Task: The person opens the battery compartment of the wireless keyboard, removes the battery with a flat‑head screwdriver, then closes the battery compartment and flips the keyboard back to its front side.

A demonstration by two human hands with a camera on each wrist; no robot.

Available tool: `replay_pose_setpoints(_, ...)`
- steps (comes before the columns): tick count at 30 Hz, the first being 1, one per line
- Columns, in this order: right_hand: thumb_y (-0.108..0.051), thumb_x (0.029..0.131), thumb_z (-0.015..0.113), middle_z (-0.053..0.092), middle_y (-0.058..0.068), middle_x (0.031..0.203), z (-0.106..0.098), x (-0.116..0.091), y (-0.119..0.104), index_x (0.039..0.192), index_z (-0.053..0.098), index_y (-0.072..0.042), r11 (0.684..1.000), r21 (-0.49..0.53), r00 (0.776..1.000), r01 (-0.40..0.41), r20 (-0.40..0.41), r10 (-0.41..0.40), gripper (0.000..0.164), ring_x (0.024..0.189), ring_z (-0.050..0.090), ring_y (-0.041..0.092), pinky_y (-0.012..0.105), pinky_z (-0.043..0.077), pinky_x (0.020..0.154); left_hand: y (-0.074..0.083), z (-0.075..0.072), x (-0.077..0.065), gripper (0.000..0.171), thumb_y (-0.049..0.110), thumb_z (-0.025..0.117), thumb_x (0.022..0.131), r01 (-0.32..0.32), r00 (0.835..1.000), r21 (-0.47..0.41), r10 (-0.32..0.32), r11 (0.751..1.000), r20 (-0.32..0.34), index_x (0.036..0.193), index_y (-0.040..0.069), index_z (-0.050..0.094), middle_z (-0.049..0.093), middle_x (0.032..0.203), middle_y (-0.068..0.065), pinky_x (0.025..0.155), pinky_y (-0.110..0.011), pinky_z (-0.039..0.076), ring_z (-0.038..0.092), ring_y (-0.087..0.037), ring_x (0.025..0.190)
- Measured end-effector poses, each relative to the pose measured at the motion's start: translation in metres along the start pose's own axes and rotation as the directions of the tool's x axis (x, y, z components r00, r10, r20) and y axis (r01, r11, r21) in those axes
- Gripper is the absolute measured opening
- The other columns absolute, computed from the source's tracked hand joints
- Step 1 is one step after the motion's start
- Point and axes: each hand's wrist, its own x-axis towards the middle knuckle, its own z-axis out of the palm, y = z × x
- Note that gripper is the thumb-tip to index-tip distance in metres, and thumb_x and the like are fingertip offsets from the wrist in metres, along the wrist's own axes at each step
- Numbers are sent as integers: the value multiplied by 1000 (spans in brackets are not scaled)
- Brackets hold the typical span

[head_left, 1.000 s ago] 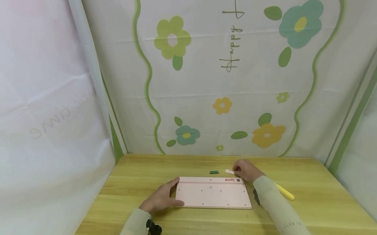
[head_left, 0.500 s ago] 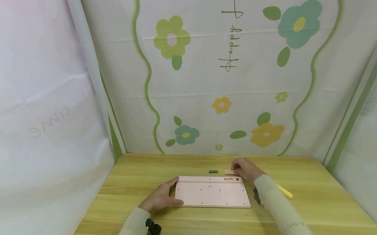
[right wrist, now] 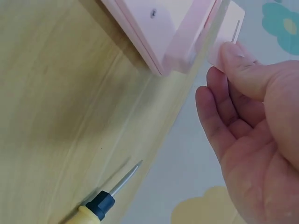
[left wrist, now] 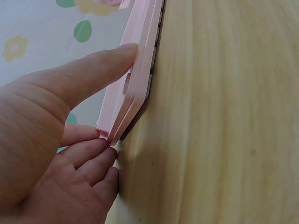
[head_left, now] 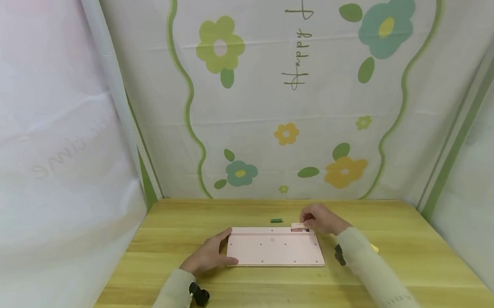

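A pink keyboard point(head_left: 276, 249) lies upside down on the table, its dark keys showing underneath in the left wrist view. My left hand point(head_left: 207, 255) holds its left end, thumb at the near edge and fingers at the far corner. With thumb and fingertips, my right hand point(head_left: 322, 218) pinches a small pale pink battery cover point(right wrist: 229, 35). That cover is just above the battery compartment point(head_left: 297, 230) at the keyboard's far right, where a reddish battery partly shows. A green battery point(head_left: 276, 221) lies behind the keyboard.
A screwdriver point(right wrist: 100, 205) with a yellow handle and dark collar lies right of the keyboard, partly behind the right forearm in the head view. The wooden table point(head_left: 240, 294) meets a flowered cloth wall point(head_left: 260, 100) at the back.
The right hand has brought the battery cover from behind the keyboard toward its battery compartment. The left hand stays on the keyboard's left end. The head view has shifted slightly.
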Motion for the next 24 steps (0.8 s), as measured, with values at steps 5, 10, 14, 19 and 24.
replay_pose_setpoints(5, 8, 98, 66, 68, 11, 85, 3, -4, 0, 93, 71, 1, 999, 40, 1000, -2, 22, 1, 10, 74, 54, 11, 20, 47, 63, 1, 0, 0, 105, 37, 89, 87, 5, 1000, 4, -5, 1000, -1, 167, 6, 28, 30, 174, -17, 129, -61, 29, 28, -41, 161)
replay_pose_setpoints(10, 6, 98, 67, 69, 9, 87, 8, -5, 1, 94, 72, 0, 1000, 30, 1000, 0, 15, -1, 9, 76, 54, 9, 20, 48, 65, 2, 0, 0, 105, 37, 89, 87, 18, 1000, -2, -18, 1000, -5, 168, 8, 28, 30, 174, -16, 129, -60, 29, 28, -40, 161)
replay_pose_setpoints(14, 5, 98, 68, 69, 5, 86, 10, -5, 2, 93, 73, -2, 1000, 11, 1000, 7, 9, -7, 10, 77, 54, 9, 20, 49, 67, 2, 1, 0, 105, 37, 89, 87, 19, 1000, -4, -19, 1000, -7, 168, 8, 28, 30, 174, -16, 130, -60, 28, 27, -40, 161)
replay_pose_setpoints(19, 7, 98, 67, 69, 7, 86, 10, -5, 1, 93, 73, 0, 1000, 20, 1000, -19, 17, 19, 10, 77, 54, 11, 20, 48, 67, 1, 1, 1, 106, 38, 89, 87, 20, 1000, -7, -20, 1000, -4, 168, 9, 28, 29, 174, -16, 130, -61, 28, 27, -40, 161)
replay_pose_setpoints(24, 5, 98, 68, 72, 9, 91, 9, -4, -3, 95, 76, -2, 994, 48, 995, -100, 23, 99, 11, 80, 57, 15, 22, 50, 67, -1, 1, 2, 106, 38, 89, 86, 15, 1000, 2, -15, 1000, -10, 168, 8, 28, 30, 174, -16, 130, -60, 29, 27, -40, 161)
